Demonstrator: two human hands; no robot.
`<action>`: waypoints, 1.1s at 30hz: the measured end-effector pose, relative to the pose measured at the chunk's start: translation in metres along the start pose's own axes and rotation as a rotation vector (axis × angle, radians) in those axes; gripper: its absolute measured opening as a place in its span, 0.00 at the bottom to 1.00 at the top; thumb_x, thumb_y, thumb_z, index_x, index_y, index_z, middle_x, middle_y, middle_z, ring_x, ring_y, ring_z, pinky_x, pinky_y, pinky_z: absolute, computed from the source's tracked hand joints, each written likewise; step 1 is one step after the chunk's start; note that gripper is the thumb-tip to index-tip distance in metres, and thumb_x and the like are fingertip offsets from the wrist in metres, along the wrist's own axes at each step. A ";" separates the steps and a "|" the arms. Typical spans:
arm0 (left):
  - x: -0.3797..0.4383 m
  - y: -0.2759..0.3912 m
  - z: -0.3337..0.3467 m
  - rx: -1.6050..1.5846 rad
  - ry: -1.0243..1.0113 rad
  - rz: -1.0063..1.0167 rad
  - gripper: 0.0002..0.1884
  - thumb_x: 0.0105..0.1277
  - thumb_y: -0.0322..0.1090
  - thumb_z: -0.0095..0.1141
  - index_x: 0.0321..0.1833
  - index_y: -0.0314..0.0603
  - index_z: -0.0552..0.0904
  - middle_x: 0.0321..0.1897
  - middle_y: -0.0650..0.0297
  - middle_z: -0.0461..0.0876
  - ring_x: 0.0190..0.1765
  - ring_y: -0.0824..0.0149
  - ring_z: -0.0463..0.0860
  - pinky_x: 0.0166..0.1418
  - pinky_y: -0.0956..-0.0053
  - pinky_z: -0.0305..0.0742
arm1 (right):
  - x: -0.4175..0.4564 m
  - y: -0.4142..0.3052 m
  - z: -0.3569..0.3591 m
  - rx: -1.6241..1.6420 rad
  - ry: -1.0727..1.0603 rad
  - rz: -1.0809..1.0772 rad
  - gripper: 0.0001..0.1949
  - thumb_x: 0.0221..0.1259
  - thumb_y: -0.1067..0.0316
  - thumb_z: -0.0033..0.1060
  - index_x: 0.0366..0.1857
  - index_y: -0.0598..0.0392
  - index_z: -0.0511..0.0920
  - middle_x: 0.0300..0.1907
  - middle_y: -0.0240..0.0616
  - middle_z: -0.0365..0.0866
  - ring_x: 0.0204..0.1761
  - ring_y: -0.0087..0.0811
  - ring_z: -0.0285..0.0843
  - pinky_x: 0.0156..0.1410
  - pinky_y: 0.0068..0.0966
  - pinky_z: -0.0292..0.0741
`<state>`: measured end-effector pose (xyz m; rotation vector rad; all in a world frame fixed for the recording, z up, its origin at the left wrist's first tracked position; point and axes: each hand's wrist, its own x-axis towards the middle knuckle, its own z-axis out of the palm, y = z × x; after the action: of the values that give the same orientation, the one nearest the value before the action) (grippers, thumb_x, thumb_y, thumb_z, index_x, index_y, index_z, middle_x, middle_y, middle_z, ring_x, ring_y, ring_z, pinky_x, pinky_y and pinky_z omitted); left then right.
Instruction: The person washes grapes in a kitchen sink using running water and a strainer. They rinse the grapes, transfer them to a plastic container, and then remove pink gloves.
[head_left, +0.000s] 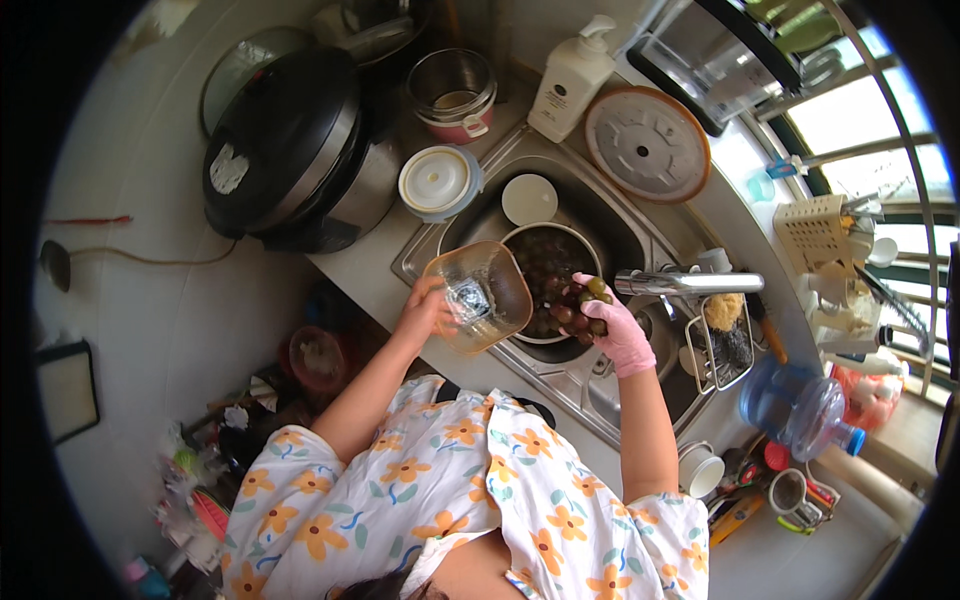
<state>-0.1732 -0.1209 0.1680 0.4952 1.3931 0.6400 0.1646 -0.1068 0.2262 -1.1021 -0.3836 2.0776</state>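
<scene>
My bare left hand (426, 313) grips the near-left side of a clear plastic container (499, 285) with an amber rim, tilted at the sink's near edge. In my right hand (616, 330), which wears a pink glove, is a bunch of red and green grapes (581, 311). The bunch hangs over the right side of a round metal pot (598, 251) in the sink. More dark grapes (536, 255) lie in the pot, partly hidden by the container and the bunch.
A white bowl (529, 199) sits in the stainless sink (469, 214) behind the pot. The chrome faucet (690, 282) reaches in from the right. A black multicooker (292, 150), a lidded container (435, 180) and a white pump bottle (568, 86) stand around the sink; a wire sponge rack (705, 352) is at right.
</scene>
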 end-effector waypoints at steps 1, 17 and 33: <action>0.004 -0.001 0.004 0.016 0.004 -0.001 0.22 0.75 0.46 0.45 0.68 0.49 0.64 0.43 0.49 0.84 0.38 0.59 0.87 0.36 0.63 0.85 | -0.005 -0.005 0.007 0.007 -0.005 -0.004 0.29 0.55 0.70 0.57 0.66 0.55 0.69 0.58 0.44 0.73 0.56 0.44 0.81 0.57 0.45 0.82; 0.011 0.009 0.070 -0.021 -0.192 0.030 0.26 0.75 0.64 0.41 0.61 0.52 0.69 0.34 0.60 0.83 0.27 0.67 0.84 0.28 0.70 0.82 | 0.013 0.013 0.087 -0.287 0.011 0.018 0.25 0.58 0.74 0.63 0.62 0.54 0.74 0.52 0.36 0.73 0.51 0.30 0.75 0.62 0.24 0.73; -0.012 0.020 0.042 -0.066 -0.172 0.185 0.30 0.79 0.58 0.38 0.73 0.44 0.64 0.63 0.62 0.75 0.63 0.68 0.77 0.66 0.69 0.74 | -0.014 0.014 0.086 -0.589 0.015 -0.158 0.30 0.71 0.69 0.60 0.75 0.57 0.62 0.74 0.46 0.60 0.64 0.32 0.72 0.71 0.27 0.68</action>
<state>-0.1343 -0.1122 0.1949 0.6169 1.1684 0.7724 0.0939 -0.1199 0.2771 -1.3630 -1.0875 1.8574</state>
